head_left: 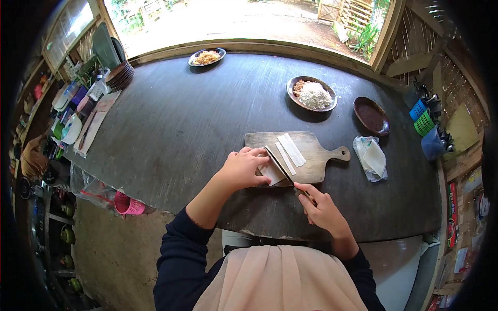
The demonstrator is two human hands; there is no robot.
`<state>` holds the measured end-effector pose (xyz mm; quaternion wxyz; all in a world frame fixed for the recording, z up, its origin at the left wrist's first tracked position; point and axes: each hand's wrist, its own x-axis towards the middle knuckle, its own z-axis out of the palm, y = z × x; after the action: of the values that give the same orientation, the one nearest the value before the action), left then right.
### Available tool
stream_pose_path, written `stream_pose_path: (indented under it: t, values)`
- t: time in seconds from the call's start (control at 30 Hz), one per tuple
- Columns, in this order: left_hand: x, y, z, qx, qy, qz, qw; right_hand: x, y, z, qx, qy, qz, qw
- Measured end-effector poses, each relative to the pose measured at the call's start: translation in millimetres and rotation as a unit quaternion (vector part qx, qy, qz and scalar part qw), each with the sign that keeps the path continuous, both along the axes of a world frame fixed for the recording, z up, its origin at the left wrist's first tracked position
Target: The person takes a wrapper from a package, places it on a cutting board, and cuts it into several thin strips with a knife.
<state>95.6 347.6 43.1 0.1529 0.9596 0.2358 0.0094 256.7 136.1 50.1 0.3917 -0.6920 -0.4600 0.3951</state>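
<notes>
A wooden cutting board (316,146) with a round handle lies on the dark table before me. My right hand (322,211) is closed around the handle of a knife (280,166), whose blade runs across the board along the edge of a thin white sheet (272,174). With fingertips and thumb apart, my left hand (243,168) presses that sheet down, left of the blade. To the right of the knife lie a narrow strip (286,158) and wider white strips (293,150). An opened plastic packet (370,158) with more pale sheets rests beyond the board's handle.
Behind the board stands a plate (312,94) with white shreds and reddish-brown food. An empty brown oval dish (371,116) is at its right. Another food plate (207,57) sits far back. Stacked brown plates (119,76) are at left; colored utensil baskets (424,123) at right.
</notes>
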Motion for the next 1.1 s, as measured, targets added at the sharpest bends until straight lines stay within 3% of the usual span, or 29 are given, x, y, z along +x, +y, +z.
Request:
stream_pose_path:
  t: [0.77,0.97,1.03,1.1]
  values:
    - [0.1,-0.7,3.7,-0.001,0.0,0.001,1.0,3.3,2.6,-1.2,-0.005,0.043,0.004,0.999]
    - [-0.1,1.0,2.6,-0.005,-0.002,-0.001,1.0,0.0,5.3,3.4,-0.027,0.008,0.006,1.0]
    - [0.2,1.9,3.6,-0.014,0.004,-0.006,1.0,-2.0,6.9,-6.3,0.049,-0.051,0.019,0.997]
    - [0.5,0.2,5.8,-0.011,0.011,-0.002,1.0,-5.2,9.5,3.2,0.03,-0.05,0.016,0.998]
